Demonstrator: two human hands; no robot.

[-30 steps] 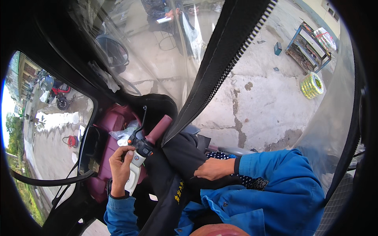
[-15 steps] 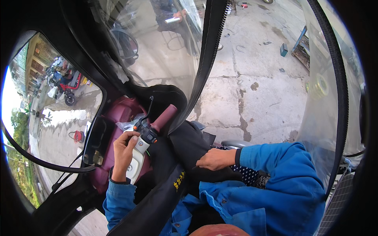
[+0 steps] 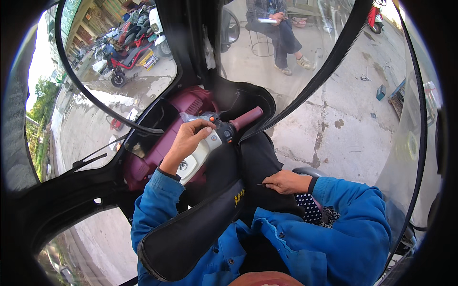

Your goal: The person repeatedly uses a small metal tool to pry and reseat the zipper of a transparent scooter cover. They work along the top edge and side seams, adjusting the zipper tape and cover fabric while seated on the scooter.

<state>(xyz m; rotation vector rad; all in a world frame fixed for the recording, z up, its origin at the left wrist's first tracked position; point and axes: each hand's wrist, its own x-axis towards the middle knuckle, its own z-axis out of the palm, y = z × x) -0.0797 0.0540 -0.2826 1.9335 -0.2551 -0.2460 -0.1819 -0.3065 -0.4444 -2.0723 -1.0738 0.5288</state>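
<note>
Fingers and thumb of my left hand [image 3: 190, 138] are drawn together at the white handlebar cover [image 3: 194, 159], beside the black switch block [image 3: 225, 131] with orange buttons. Whatever they pinch, if anything, is hidden. Beyond the switches sticks out a pink handlebar grip [image 3: 248, 117]. My right hand [image 3: 287, 182] rests over my dark trouser leg, its fingers closed on a thin dark rod [image 3: 261, 184] whose tip points left; its kind is too small to tell. A long black padded piece [image 3: 191, 233] with yellow lettering lies slantwise across my lap.
Clear plastic curtains with a black zip edge [image 3: 329, 71] enclose the pink vehicle front [image 3: 152, 159]. Outside, a person [image 3: 279, 35] sits on a stool holding something white. Parked scooters [image 3: 129, 52] stand at the far left. A small teal box [image 3: 380, 92] lies on the concrete.
The view has swung left, so the handlebar and my hands sit further right in it, and the seated person shows more fully. Both hands keep about the same places; the thin rod now shows plainly.
</note>
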